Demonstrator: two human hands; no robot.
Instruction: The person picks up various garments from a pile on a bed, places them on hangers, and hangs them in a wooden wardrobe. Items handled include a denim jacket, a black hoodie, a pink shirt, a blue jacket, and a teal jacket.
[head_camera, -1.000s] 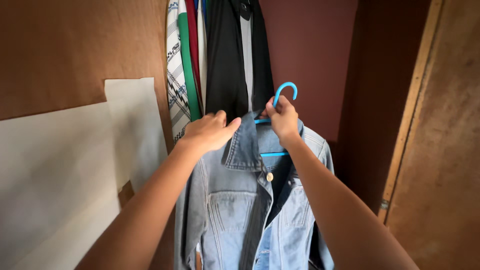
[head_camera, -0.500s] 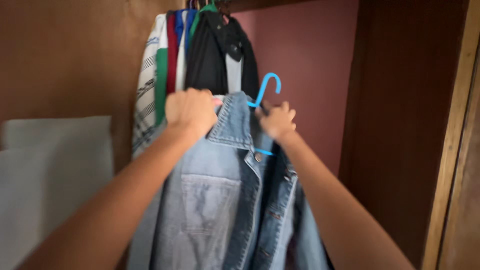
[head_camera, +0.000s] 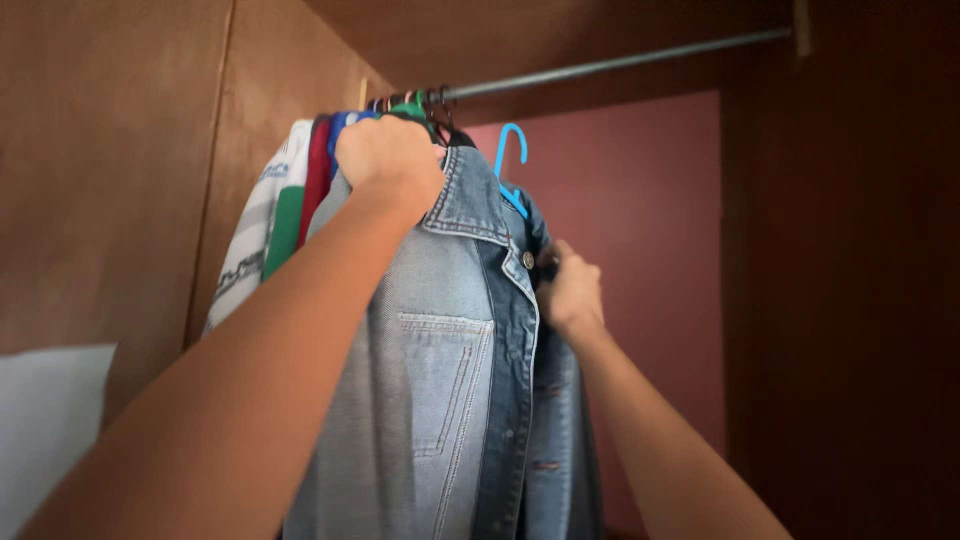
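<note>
A light blue denim jacket (head_camera: 440, 370) hangs on a blue plastic hanger (head_camera: 509, 160), raised close under the metal closet rod (head_camera: 620, 62). My left hand (head_camera: 390, 165) is shut on the jacket's collar and shoulder at the top. My right hand (head_camera: 572, 292) grips the jacket's front edge lower down on the right side. The hanger's hook points up just below the rod and is not over it.
Several garments (head_camera: 290, 210) in white, green, red and black hang on the rod's left end against the wooden closet wall (head_camera: 120, 170). The back wall (head_camera: 640, 220) is dark red. A dark wooden side panel (head_camera: 850, 270) closes the right.
Both hands lifted the jacket and hanger up toward the rod. My right hand left the hanger's hook and dropped to the jacket's front edge. The view tilted up, revealing the rod.
</note>
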